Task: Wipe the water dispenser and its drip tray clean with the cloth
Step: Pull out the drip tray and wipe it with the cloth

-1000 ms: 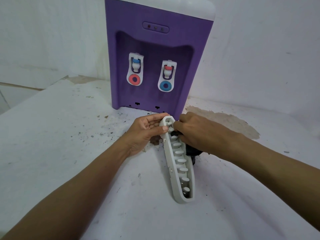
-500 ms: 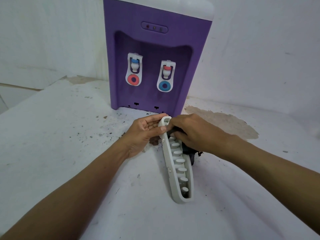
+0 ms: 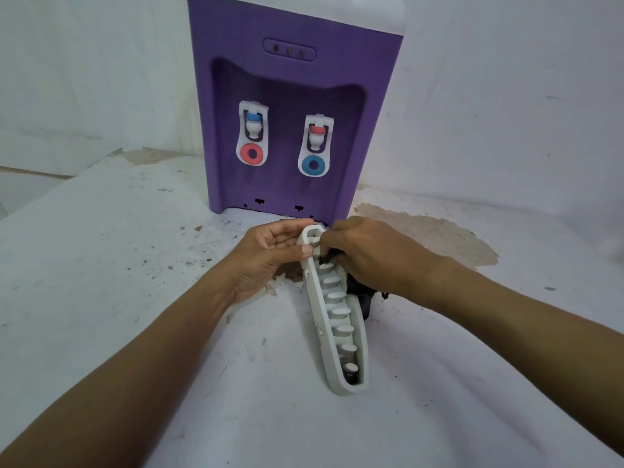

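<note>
Table (image 3: 101, 265): a white, speckled surface is shown in the foreground, crossed by both forearms.
Drip tray (image 3: 317, 309): the pale grey slotted tray is seen turned up on its long edge at mid-table. Its near end is rested on the surface and its far end is raised just in front of the dispenser.
Handling: the tray is judged light and stiff, of moulded plastic, and probably slick where wet. Its thin ribs look breakable, so the solid rim is the better place to be gripped.
Cloth (image 3: 359, 295): a dark, soft bunch is glimpsed to the right of the tray. It is judged limp enough to be pushed into the slots.
Left hand (image 3: 270, 251): the tray's far end is pinched from the left, with the thumb laid on the rim.
Right hand (image 3: 368, 255): the fingers are curled round the cloth and pressed against the far slots.
Stain (image 3: 439, 238): a brown patch is spread over the table at the far right.
Water dispenser (image 3: 290, 96): the purple unit is stood by the far wall with two taps on its front.
Hidden: most of the cloth is covered by the right hand, the tray's underside is turned away, and the dispenser's top is cut off.
</note>
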